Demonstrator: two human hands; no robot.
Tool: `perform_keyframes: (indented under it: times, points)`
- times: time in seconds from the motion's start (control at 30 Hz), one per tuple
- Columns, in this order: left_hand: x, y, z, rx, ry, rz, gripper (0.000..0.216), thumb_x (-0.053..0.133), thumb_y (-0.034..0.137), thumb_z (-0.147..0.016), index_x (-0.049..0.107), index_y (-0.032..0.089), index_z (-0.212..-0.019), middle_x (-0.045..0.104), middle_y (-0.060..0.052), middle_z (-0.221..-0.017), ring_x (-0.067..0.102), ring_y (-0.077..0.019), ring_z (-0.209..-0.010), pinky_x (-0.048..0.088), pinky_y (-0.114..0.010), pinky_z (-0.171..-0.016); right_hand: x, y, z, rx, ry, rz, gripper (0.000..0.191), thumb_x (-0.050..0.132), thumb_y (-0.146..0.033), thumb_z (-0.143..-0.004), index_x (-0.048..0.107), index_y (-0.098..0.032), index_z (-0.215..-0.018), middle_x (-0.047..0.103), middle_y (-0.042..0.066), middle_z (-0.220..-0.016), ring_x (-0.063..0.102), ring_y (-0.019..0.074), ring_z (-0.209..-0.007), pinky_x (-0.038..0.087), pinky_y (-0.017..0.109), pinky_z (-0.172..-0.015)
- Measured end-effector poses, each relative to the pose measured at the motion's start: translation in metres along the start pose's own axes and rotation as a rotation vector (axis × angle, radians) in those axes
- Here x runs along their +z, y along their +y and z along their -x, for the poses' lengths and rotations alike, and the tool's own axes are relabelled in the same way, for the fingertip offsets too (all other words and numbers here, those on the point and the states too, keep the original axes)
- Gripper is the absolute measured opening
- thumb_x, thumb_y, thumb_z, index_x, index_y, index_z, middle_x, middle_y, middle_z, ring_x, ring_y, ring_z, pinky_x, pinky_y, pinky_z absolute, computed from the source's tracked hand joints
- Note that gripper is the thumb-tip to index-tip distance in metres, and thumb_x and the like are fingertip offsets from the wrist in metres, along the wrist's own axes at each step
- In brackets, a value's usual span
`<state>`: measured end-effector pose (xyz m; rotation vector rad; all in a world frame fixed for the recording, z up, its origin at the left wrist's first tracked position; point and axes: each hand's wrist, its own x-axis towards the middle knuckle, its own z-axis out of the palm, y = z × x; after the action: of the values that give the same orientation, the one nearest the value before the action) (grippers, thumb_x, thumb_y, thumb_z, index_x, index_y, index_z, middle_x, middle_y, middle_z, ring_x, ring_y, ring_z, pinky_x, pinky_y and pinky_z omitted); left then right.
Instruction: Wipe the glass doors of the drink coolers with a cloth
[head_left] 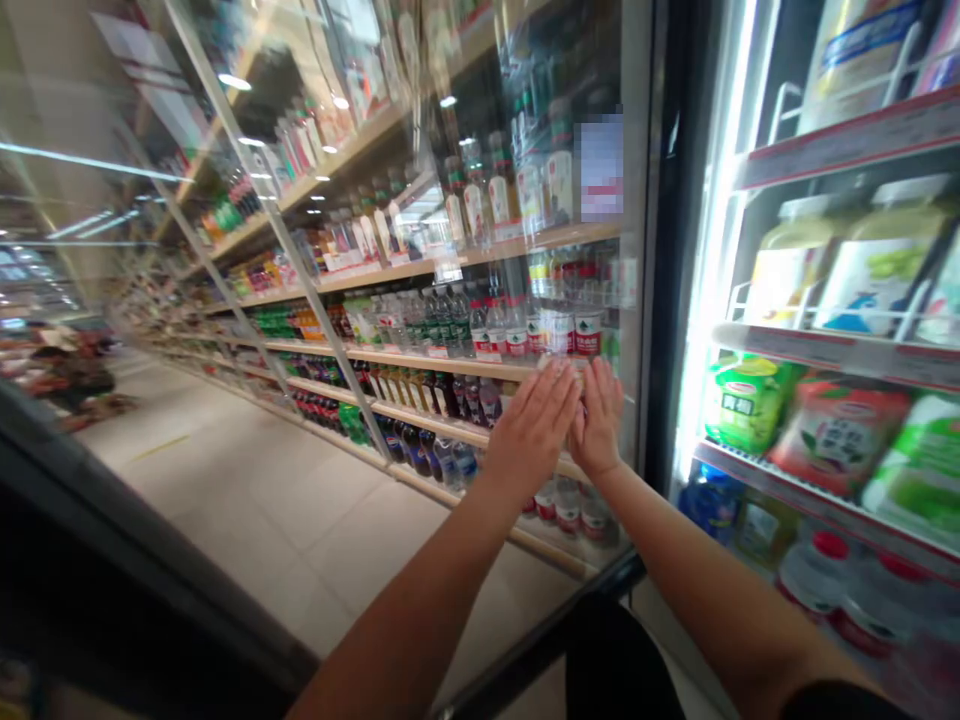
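My left hand [531, 430] and my right hand [598, 420] lie side by side, flat against a glass fridge door [420, 520], close to its dark right edge [660, 250]. The fingers of both hands are stretched out and point upward, and neither hand holds anything. The glass shows rows of drink bottles [480, 330] on wooden shelves and a shop aisle floor, partly as a reflection. A blurred label [601, 165] is stuck on the glass above my hands.
To the right the lit fridge interior shows white wire shelves [825, 350] with green and white juice bottles [750, 400] and red-capped water bottles [817, 570] lower down. The door's dark bottom frame [150, 560] runs across the lower left. A person [71, 375] is far down the aisle at left.
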<state>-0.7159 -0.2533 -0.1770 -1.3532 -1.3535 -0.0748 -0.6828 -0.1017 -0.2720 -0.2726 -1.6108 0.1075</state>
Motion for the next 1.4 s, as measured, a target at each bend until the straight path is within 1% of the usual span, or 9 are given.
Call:
perform_keyframes:
  times: [0.07, 0.23, 0.37, 0.43, 0.63, 0.83, 1.0, 1.2, 1.4]
  points:
    - [0.001, -0.001, -0.008, 0.009, -0.028, -0.003, 0.049, 0.042, 0.019, -0.098, 0.043, 0.009, -0.146, 0.041, -0.009, -0.156, 0.027, -0.0234, -0.149, 0.024, -0.039, -0.126, 0.0, 0.001, 0.001, -0.005, 0.005, 0.001, 0.061, 0.033, -0.026, -0.101, 0.015, -0.024, -0.159, 0.034, 0.013, -0.16, 0.024, 0.0242, -0.152, 0.023, 0.055, -0.122]
    - [-0.003, -0.009, -0.032, -0.182, -0.023, 0.027, 0.056, 0.036, 0.014, -0.098, 0.03, 0.011, -0.153, 0.031, -0.008, -0.16, 0.015, -0.0226, -0.152, 0.021, -0.042, -0.127, 0.001, 0.002, 0.001, -0.01, 0.007, -0.007, 0.063, 0.033, -0.024, -0.1, 0.013, -0.025, -0.16, 0.033, 0.013, -0.161, 0.025, 0.0243, -0.152, 0.023, 0.055, -0.122]
    - [-0.002, -0.009, -0.034, -0.1, -0.07, 0.027, 0.052, 0.035, 0.017, -0.099, 0.036, 0.011, -0.15, 0.035, -0.006, -0.159, 0.018, -0.0216, -0.152, 0.024, -0.038, -0.126, 0.0, 0.002, 0.001, -0.01, -0.003, -0.021, 0.064, 0.033, -0.024, -0.099, 0.012, -0.026, -0.16, 0.031, 0.012, -0.162, 0.024, 0.0252, -0.152, 0.022, 0.056, -0.122]
    - [-0.007, -0.017, -0.039, -0.088, -0.089, 0.036, 0.052, 0.034, 0.016, -0.099, 0.035, 0.012, -0.151, 0.035, -0.006, -0.159, 0.019, -0.0209, -0.151, 0.023, -0.04, -0.127, 0.0, 0.002, 0.001, -0.011, -0.005, -0.023, 0.064, 0.033, -0.024, -0.099, 0.012, -0.026, -0.16, 0.031, 0.012, -0.162, 0.025, 0.0254, -0.152, 0.022, 0.056, -0.122]
    - [-0.03, -0.048, -0.055, -0.264, -0.011, 0.016, 0.053, 0.03, 0.013, -0.099, 0.034, 0.012, -0.152, 0.032, -0.007, -0.16, 0.017, -0.0237, -0.152, 0.021, -0.044, -0.127, 0.0, 0.003, 0.002, -0.011, 0.01, -0.015, 0.065, 0.034, -0.022, -0.098, 0.014, -0.026, -0.16, 0.032, 0.012, -0.161, 0.026, 0.0258, -0.152, 0.022, 0.056, -0.122]
    - [-0.042, -0.056, -0.033, -0.203, 0.006, 0.012, 0.053, 0.033, 0.014, -0.099, 0.036, 0.017, -0.152, 0.037, -0.004, -0.158, 0.026, -0.0213, -0.15, 0.024, -0.04, -0.125, -0.001, 0.003, 0.002, -0.025, 0.008, -0.019, 0.064, 0.034, -0.021, -0.098, 0.015, -0.025, -0.159, 0.034, 0.013, -0.16, 0.024, 0.024, -0.152, 0.023, 0.056, -0.122]
    - [-0.062, -0.071, -0.012, -0.354, 0.117, -0.073, 0.059, 0.034, 0.011, -0.097, 0.028, 0.022, -0.155, 0.034, -0.003, -0.159, 0.02, -0.0203, -0.152, 0.011, -0.047, -0.128, 0.0, 0.005, 0.003, -0.031, 0.007, -0.01, 0.064, 0.032, -0.022, -0.098, 0.015, -0.024, -0.159, 0.033, 0.013, -0.161, 0.025, 0.0249, -0.152, 0.024, 0.058, -0.121]
    - [-0.07, -0.065, 0.018, -0.257, 0.065, -0.103, 0.061, 0.043, 0.009, -0.095, 0.032, 0.022, -0.153, 0.042, -0.003, -0.154, 0.027, -0.0165, -0.149, -0.003, -0.039, -0.127, -0.002, 0.007, 0.004, -0.032, -0.023, -0.01, 0.063, 0.03, -0.022, -0.099, 0.013, -0.024, -0.159, 0.031, 0.014, -0.161, 0.022, 0.0255, -0.153, 0.025, 0.059, -0.12]
    - [-0.091, -0.078, 0.049, -0.384, 0.07, -0.23, 0.063, 0.045, 0.009, -0.094, 0.031, 0.021, -0.154, 0.039, -0.006, -0.155, 0.023, -0.0202, -0.15, 0.0, -0.042, -0.127, -0.017, 0.0, -0.006, -0.018, -0.028, 0.009, 0.061, 0.039, -0.025, -0.099, 0.023, -0.023, -0.157, 0.037, 0.016, -0.158, 0.031, 0.0272, -0.149, 0.029, 0.058, -0.118]
